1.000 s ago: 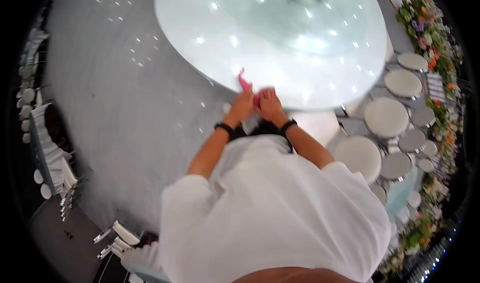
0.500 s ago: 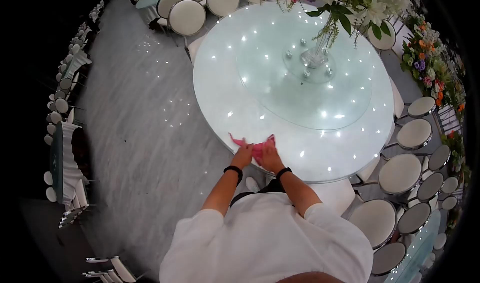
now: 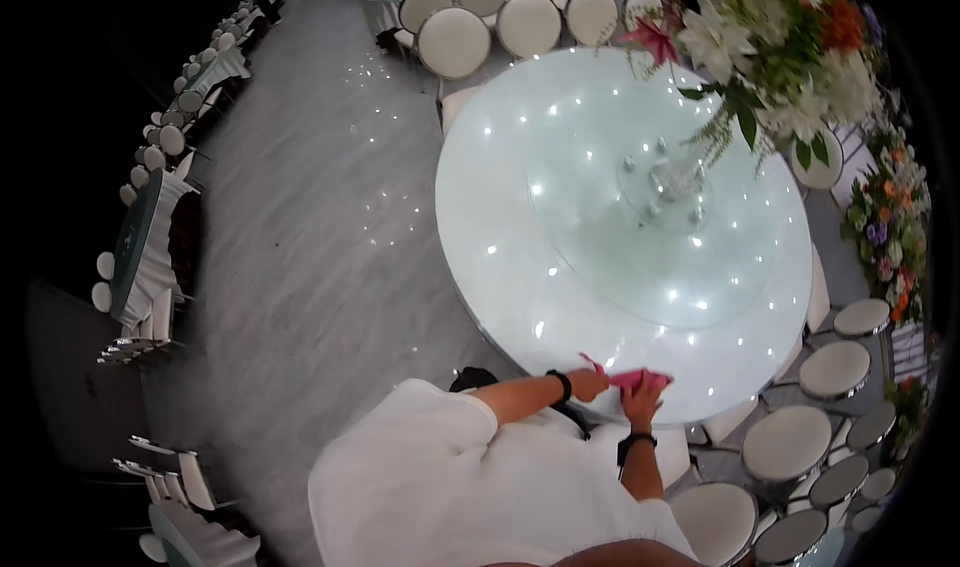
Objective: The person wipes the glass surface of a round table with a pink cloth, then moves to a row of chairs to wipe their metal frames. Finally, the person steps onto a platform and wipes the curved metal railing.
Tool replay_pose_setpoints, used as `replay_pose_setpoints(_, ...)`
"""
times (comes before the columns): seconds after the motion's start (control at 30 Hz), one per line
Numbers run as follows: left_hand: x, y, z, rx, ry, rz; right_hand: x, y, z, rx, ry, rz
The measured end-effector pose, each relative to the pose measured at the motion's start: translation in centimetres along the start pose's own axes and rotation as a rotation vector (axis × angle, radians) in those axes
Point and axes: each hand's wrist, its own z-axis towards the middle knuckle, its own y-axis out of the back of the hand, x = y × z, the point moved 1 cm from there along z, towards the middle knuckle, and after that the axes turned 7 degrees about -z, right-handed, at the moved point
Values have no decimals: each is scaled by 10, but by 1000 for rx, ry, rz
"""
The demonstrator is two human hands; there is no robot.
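Note:
A pink cloth (image 3: 628, 378) is bunched at the near edge of a round white table (image 3: 480, 237). My left hand (image 3: 588, 384) is closed on the cloth's left part, and a loose end sticks out above it. Against the right part of the cloth, my right hand (image 3: 641, 401) has its fingers bent over the fabric. Both wrists wear dark bands. A round glass turntable (image 3: 620, 287) covers the middle of the table.
A tall flower arrangement (image 3: 765, 57) rises from the turntable on a clear base (image 3: 677, 180). White-seated chairs (image 3: 787, 443) crowd the right side, and more chairs (image 3: 454, 44) stand behind the table. Grey floor (image 3: 330, 257) stretches along the left.
My body has turned and shifted along the table edge. Both hands have moved right along the rim with the cloth, which is still under them.

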Motion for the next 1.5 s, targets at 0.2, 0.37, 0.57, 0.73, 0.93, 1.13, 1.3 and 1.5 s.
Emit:
replay_pose_setpoints(0.2,46,12,-41,-233,-145,-277,22,-51,-31,-23,41,-85)
replay_pose_setpoints(0.37,97,46,-134,-210,-154,-420,116,-70,-30,28,163,-195)
replay_pose_setpoints(0.57,202,55,-224,-452,-97,-173,237,-107,16,-107,552,-159)
replay_pose_setpoints(0.73,287,55,-286,-639,-66,-315,347,-141,43,-206,675,-297)
replay_pose_setpoints(0.93,310,105,-337,-755,18,-324,445,-123,61,86,628,-190)
replay_pose_setpoints(1.13,337,138,-323,-679,116,-566,453,-179,138,-192,823,-69)
replay_pose_setpoints(1.3,342,211,-331,-223,428,-651,539,-125,159,-40,596,-173)
replay_pose_setpoints(1.5,434,239,-304,-367,239,-447,590,-107,210,-155,654,-4)
